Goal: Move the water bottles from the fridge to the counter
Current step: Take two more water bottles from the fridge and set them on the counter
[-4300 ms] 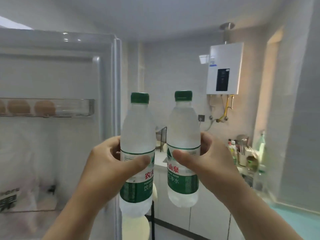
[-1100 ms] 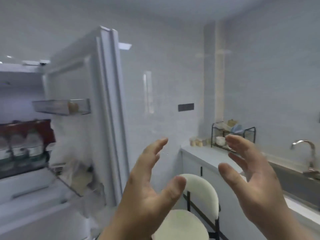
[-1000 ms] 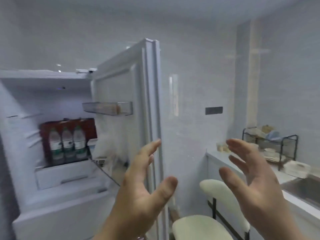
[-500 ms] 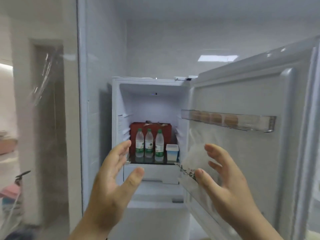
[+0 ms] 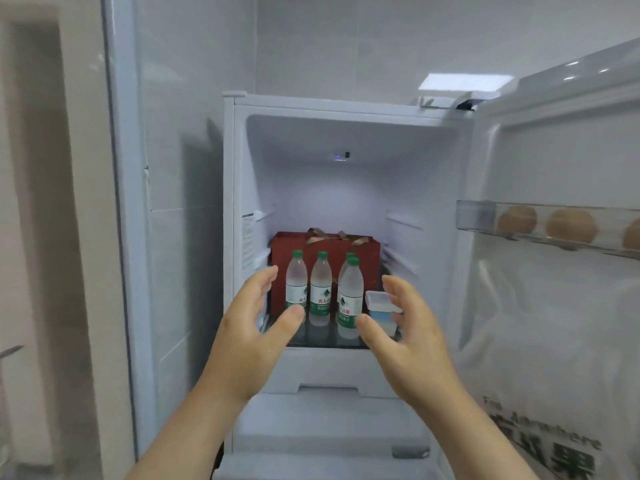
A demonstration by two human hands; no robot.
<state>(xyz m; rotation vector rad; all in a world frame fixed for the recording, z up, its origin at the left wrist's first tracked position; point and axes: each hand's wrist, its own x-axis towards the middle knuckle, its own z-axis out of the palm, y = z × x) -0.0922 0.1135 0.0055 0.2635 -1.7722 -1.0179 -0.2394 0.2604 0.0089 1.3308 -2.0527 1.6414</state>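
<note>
The fridge (image 5: 239,188) stands open in front of me. On its glass shelf (image 5: 325,341) stand several clear water bottles with green caps and green labels: a left one (image 5: 296,282), a middle one (image 5: 321,284) and a right front one (image 5: 350,296), with another cap just behind it. My left hand (image 5: 254,327) is raised before the shelf, left of the bottles, fingers spread and empty. My right hand (image 5: 403,327) is raised to the right of them, also spread and empty. Neither hand touches a bottle.
A red gift box (image 5: 367,251) stands behind the bottles. A small white lidded tub (image 5: 381,303) sits right of them, partly behind my right hand. The open door (image 5: 554,306) on the right carries an egg rack (image 5: 550,223). White drawers (image 5: 329,372) lie below the shelf.
I held two bottles earlier; both hands are empty now. The view turned from the counter side back to the fridge and came closer. My hands now reach up beside the bottles.
</note>
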